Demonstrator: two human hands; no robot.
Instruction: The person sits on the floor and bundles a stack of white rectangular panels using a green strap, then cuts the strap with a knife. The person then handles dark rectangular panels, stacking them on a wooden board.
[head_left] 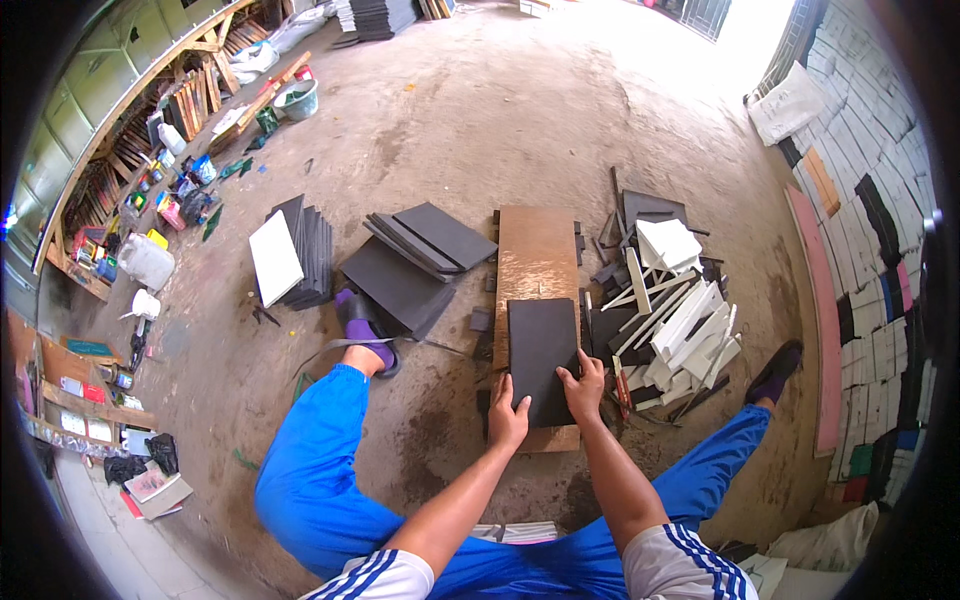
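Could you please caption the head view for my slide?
Left hand and right hand hold a black sheet over a brown board.

Bright daylight from opening (745, 45) at upper right, blown out white; glare washes far floor (570, 60). Near floor dimmer, shadows soft. Fisheye bends edges, corners black. Centre fairly sharp.

We look down from the wearer's head, near the black sheet (541, 345) and above its closer side, our one fisheye view reaching past it to the floor (450, 130) beyond.
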